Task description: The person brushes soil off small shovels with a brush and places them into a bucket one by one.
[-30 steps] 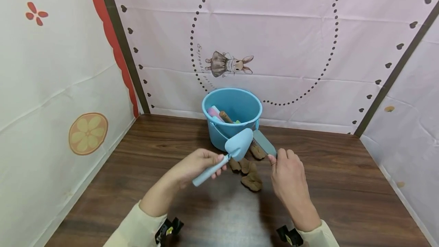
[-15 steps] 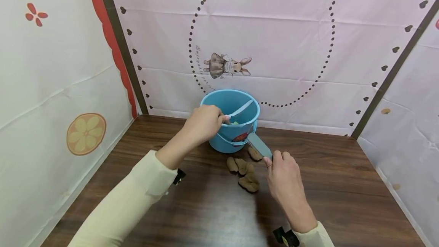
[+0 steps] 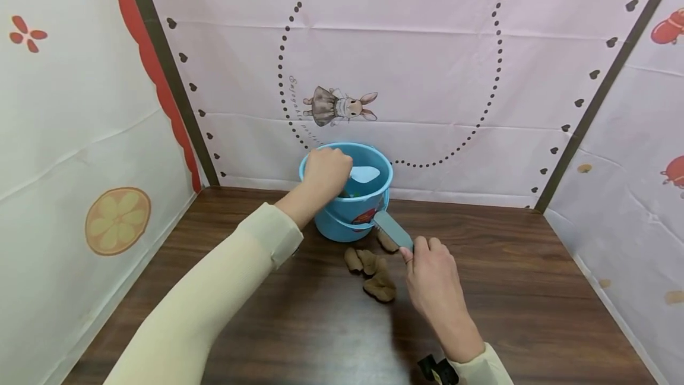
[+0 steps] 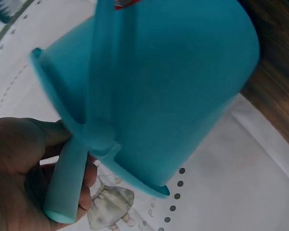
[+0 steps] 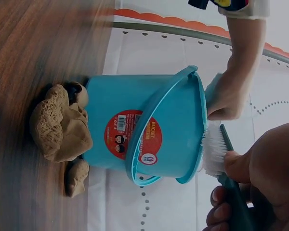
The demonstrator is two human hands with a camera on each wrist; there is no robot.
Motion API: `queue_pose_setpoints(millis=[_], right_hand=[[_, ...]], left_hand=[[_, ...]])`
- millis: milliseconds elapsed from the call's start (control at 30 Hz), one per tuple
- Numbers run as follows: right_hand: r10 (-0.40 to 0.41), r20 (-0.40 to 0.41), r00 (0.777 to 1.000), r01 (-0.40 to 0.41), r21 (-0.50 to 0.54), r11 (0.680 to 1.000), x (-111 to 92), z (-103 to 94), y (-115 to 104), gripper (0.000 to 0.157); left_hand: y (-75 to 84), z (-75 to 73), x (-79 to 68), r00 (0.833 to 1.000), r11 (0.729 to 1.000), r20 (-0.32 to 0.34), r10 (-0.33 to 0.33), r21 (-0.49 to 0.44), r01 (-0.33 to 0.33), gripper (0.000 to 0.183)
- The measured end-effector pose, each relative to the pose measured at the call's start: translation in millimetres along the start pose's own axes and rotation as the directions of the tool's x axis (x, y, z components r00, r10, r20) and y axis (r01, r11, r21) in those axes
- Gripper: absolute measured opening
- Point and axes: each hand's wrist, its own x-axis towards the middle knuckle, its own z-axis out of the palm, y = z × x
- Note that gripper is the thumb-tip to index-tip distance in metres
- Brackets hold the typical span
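Note:
At the rim of a blue bucket, my left hand grips the handle of a pale blue toy shovel. The shovel's blade lies inside the bucket, below the rim. My right hand holds a grey-green brush by its handle, to the right of the bucket and near its front. White bristles show on the brush in the right wrist view. Brown clay-like lumps lie on the table before the bucket, one of them partly under the brush in the head view.
The bucket's handle hangs down over its front, across a red label. Most of the bucket's contents are hidden behind my left hand. A printed pink cloth wall rises behind the brown wooden table, and white cloth walls flank it.
My left hand has carried the shovel up and forward from over the lumps into the bucket. My right hand still holds the brush in nearly the same place.

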Motion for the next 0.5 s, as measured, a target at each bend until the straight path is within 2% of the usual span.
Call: queue_pose_setpoints(millis=[133, 300, 500], right_hand=[[0.015, 0.018, 1.0, -0.015, 0.005, 1.0, 0.5, -0.4, 1.3, 0.032], [0.025, 0.04, 0.999, -0.025, 0.006, 1.0, 0.4, 0.7, 1.6, 0.032], [0.024, 0.026, 0.999, -0.024, 0.002, 1.0, 0.7, 1.3, 1.0, 0.032]], left_hand=[[4.1, 6.4, 13.3, 0.997, 0.995, 0.06, 0.056, 0.081, -0.061, 0.017], [9.4, 15.0, 22.3, 0.988, 0.985, 0.132, 0.084, 0.136, -0.102, 0.019], [14.2, 22.8, 25.3, 0.988, 0.984, 0.116, 0.102, 0.136, -0.118, 0.02]])
